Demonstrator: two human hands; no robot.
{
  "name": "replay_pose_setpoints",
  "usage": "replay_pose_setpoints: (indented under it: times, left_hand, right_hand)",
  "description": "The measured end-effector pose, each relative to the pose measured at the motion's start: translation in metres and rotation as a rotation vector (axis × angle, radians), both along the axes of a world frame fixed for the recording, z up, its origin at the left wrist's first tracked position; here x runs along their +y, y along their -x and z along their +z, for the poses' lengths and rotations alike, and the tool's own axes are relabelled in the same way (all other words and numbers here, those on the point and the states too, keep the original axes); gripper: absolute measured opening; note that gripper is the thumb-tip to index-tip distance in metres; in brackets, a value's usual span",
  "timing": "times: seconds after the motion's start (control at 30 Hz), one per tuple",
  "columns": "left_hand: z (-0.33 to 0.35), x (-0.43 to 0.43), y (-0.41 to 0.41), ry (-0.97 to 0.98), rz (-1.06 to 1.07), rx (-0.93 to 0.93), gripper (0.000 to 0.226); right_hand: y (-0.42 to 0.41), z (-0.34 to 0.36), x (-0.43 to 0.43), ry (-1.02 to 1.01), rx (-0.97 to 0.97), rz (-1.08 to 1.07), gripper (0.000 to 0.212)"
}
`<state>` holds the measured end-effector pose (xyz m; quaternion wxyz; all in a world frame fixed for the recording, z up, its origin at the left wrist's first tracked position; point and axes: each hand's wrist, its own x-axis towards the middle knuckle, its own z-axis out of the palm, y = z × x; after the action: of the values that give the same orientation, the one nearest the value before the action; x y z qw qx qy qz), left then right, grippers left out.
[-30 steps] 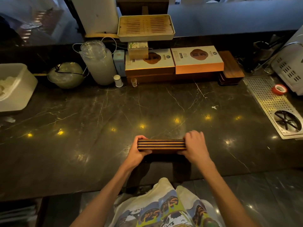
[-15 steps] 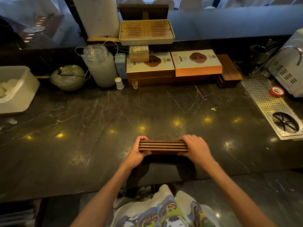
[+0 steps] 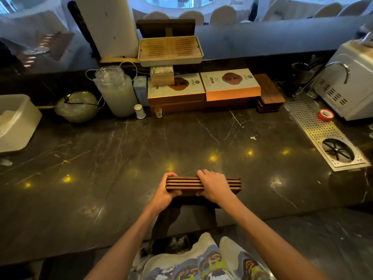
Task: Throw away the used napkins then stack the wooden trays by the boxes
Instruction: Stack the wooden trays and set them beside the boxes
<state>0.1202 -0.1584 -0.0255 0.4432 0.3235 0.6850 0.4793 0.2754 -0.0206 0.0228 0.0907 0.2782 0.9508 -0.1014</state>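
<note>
A stack of several thin dark wooden trays (image 3: 234,183) is held on edge near the front of the black marble counter (image 3: 141,150). My left hand (image 3: 166,191) grips its left end. My right hand (image 3: 214,185) wraps over the stack around its middle, leaving the right end bare. Far across the counter lie two flat gift boxes (image 3: 230,83), and to their right sits another pile of wooden trays (image 3: 269,93). Below the counter edge, a dark bin (image 3: 173,243) holds crumpled white napkins.
A white tub (image 3: 16,122) stands at the left, with a green bowl (image 3: 77,106) and a plastic pitcher (image 3: 117,91) beyond it. A bamboo tea tray (image 3: 170,50) rests above the boxes. A metal drain grate (image 3: 321,132), red tape (image 3: 325,114) and a white machine (image 3: 351,81) are on the right.
My right hand has slid from the stack's right end to its middle, uncovering that end. My left hand keeps its grip. The view has tilted up a little.
</note>
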Motion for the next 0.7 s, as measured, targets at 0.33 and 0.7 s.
replay_pose_setpoints:
  times: [0.33,0.7]
  left_hand:
    - [0.027,0.003,-0.027,0.017,0.309,-0.208,0.083]
    - [0.086,0.028,-0.089,-0.015,0.169,-0.155,0.065]
  right_hand:
    - [-0.032,0.013,0.012,0.231,0.340,-0.286,0.049]
    - [-0.040,0.076,0.021,1.253,0.973,-0.720,0.073]
